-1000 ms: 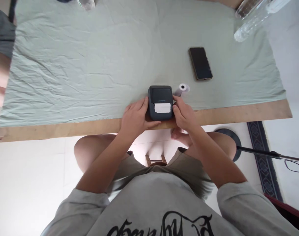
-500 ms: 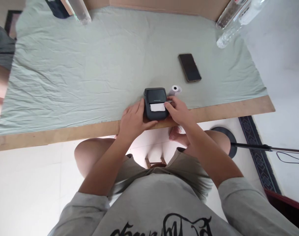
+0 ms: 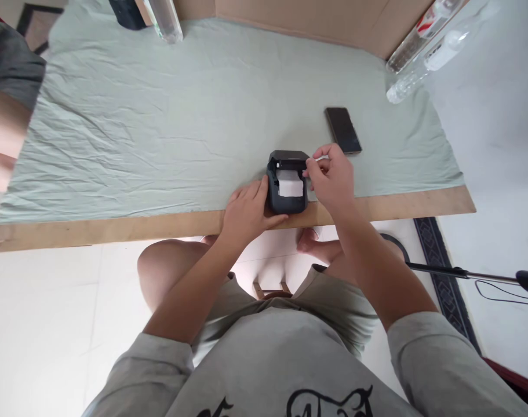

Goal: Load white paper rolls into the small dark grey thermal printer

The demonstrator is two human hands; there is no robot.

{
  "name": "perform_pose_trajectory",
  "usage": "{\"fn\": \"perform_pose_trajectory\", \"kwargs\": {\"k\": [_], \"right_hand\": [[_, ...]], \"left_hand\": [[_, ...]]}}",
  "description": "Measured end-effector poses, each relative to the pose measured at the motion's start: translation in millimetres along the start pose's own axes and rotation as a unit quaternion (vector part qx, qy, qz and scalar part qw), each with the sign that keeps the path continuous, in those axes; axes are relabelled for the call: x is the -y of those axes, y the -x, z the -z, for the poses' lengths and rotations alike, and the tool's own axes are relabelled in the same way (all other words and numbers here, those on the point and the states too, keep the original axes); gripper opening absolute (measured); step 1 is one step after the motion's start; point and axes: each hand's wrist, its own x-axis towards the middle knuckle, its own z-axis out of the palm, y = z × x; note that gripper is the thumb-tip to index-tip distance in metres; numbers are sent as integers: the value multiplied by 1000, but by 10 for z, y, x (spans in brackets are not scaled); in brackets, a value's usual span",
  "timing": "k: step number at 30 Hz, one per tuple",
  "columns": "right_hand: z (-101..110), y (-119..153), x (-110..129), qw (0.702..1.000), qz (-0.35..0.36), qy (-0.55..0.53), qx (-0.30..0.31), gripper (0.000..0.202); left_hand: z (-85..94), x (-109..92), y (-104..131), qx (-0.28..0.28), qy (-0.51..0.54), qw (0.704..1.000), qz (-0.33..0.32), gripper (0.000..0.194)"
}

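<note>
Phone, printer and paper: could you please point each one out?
Phone (image 3: pixel 344 128), head view: middle of its screen.
Printer (image 3: pixel 287 205), head view: dark front body below the paper.
Paper (image 3: pixel 291 186), head view: middle of its white surface.

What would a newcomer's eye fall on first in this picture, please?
Most likely the small dark device by the table's wooden edge, its lid raised over white paper, with the left hand against its side and the right hand by the lid. Next, perhaps, the black phone beyond the right hand, then clear bottles at the table's far right.
</note>
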Motion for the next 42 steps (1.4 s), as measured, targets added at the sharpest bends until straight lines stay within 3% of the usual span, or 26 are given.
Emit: {"fn": "perform_pose_trajectory", "kwargs": {"k": [3, 6, 12, 16, 21, 23, 25, 27, 30, 32, 35, 37, 39, 42], "right_hand": [[-5, -71, 36, 997, 49, 58, -8, 9], [-12, -103, 108, 979, 90, 179, 46, 9], [-71, -215, 398, 867, 97, 428, 237, 35], [-90, -330, 539, 820, 91, 477, 303, 37], [-127, -419, 576, 794, 124, 497, 328, 33], [-93, -425, 563, 801, 137, 484, 324, 32], [8, -413, 534, 830, 140, 442, 310, 31], [176, -384, 474, 886, 141, 338, 283, 28], [481, -317, 286, 969, 82, 50, 227, 26], [653, -260, 85, 976, -13, -167, 143, 25], [788, -171, -298, 933, -106, -343, 38, 29], [804, -118, -560, 930, -145, -336, -26, 28], [796, -78, -783, 954, -167, -234, -87, 35], [808, -56, -987, 976, -166, -72, -122, 37]], "left_hand": [[1, 5, -2, 4, 2, 1000, -1, 98], [3, 3, -2, 8, 2, 1000, -2, 98], [10, -4, 8, 15, -11, 1000, 10, 98], [5, -2, 2, 14, -12, 1000, 9, 99], [3, -3, 1, 12, -14, 1000, 7, 99], [2, 1, 6, 12, -15, 1000, 5, 99], [1, 6, 11, 13, -16, 1000, 4, 100], [0, 9, 13, 10, -15, 1000, 3, 101], [1, 12, 12, 6, -9, 1000, 1, 101], [-2, 14, 10, 4, -6, 1000, -1, 101], [-14, 20, 10, -7, -7, 1000, -6, 100], [-23, 21, 8, -13, -8, 1000, -7, 99], [-27, 20, 4, -12, -9, 1000, -5, 99], [-18, 13, -6, -4, -12, 1000, 2, 99]]}}
